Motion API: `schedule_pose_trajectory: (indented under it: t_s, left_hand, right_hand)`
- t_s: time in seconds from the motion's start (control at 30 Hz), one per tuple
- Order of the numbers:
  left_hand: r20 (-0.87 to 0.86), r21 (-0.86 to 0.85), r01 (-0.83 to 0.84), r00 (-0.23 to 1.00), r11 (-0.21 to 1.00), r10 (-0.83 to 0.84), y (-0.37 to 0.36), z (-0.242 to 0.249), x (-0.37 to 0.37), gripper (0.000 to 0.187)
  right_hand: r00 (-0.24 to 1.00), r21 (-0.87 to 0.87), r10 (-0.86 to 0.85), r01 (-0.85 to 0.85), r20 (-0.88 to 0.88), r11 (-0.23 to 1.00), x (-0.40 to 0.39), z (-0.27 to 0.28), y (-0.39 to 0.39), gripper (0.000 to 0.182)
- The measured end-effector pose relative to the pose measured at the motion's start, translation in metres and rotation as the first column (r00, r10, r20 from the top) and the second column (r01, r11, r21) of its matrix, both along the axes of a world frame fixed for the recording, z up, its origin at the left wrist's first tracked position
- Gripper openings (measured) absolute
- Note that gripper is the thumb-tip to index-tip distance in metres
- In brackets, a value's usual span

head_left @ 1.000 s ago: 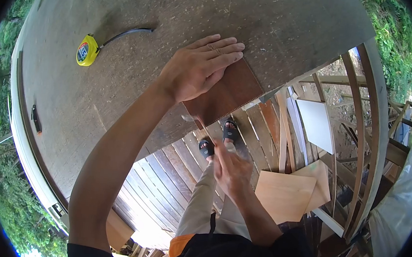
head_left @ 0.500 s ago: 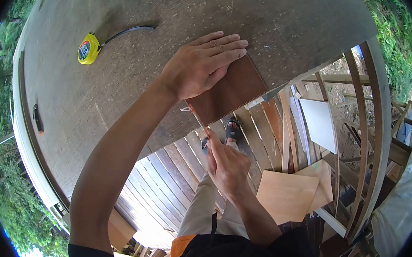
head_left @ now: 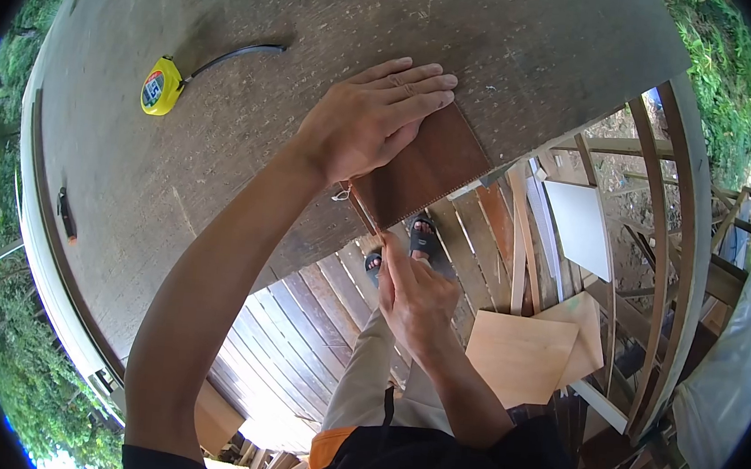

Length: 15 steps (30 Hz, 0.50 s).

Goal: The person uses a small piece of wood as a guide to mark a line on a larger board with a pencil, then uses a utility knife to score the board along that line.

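My left hand (head_left: 381, 114) lies flat, fingers stretched out, on a brown leather piece (head_left: 430, 172) with a stitched edge. The leather rests at the table's near edge, and its lower corner reaches past that edge. My right hand (head_left: 417, 287) is closed, with thumb and forefinger right at the leather's lower left corner. What it grips is too small and hidden to make out. A thin brown strip runs along the leather's left side up from those fingers. Beside it, a small loop of white thread (head_left: 341, 193) lies under my left wrist.
On the worn wooden table (head_left: 251, 125) lie a yellow tape measure (head_left: 161, 87) with a dark strap and, far left, a small black tool (head_left: 66, 215) with an orange end. Plywood sheets (head_left: 517, 354) and a white board (head_left: 578, 228) stand at right by wooden framing.
My right hand stays at the leather's corner, its fingertips shifted slightly. The leather's left edge and the white thread show a little more. My left hand stays pressed flat.
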State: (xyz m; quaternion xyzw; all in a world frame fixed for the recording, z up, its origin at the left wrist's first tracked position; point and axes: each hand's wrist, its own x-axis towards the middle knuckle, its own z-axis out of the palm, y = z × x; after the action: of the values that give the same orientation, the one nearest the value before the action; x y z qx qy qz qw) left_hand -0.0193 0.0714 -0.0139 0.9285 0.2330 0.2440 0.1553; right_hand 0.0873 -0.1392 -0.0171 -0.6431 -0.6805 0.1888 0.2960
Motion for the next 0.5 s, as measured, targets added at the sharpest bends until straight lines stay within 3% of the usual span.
schedule_pose_trajectory:
  t_s: [0.13, 0.3, 0.4, 0.43, 0.5]
  left_hand:
    - [-0.003, -0.004, 0.004, 1.0, 1.0, -0.004, 0.0, 0.0, 0.0, 0.036]
    - [-0.034, 0.025, -0.01, 0.999, 1.0, 0.011, 0.001, 0.0, -0.002, 0.036]
    - [-0.015, 0.0, -0.002, 1.0, 1.0, 0.002, 0.003, 0.001, 0.001, 0.037]
    - [-0.013, -0.025, 0.002, 1.0, 1.0, -0.002, -0.001, 0.001, 0.0, 0.038]
    - [-0.008, -0.024, 0.003, 1.0, 1.0, -0.004, -0.002, 0.0, 0.0, 0.038]
  right_hand:
    - [1.0, 0.013, 0.0, 0.0, -0.007, 1.0, 0.001, -0.005, -0.002, 0.039]
    - [0.989, -0.034, 0.027, -0.032, -0.148, 0.999, 0.022, -0.008, -0.05, 0.036]
    - [0.992, -0.039, -0.008, 0.003, -0.128, 0.999, 0.03, -0.008, -0.084, 0.036]
    - [0.992, 0.031, 0.011, -0.007, -0.128, 0.999, 0.027, -0.013, -0.088, 0.043]
    - [0.99, 0.015, 0.02, -0.018, -0.137, 1.0, 0.02, 0.002, -0.069, 0.042]
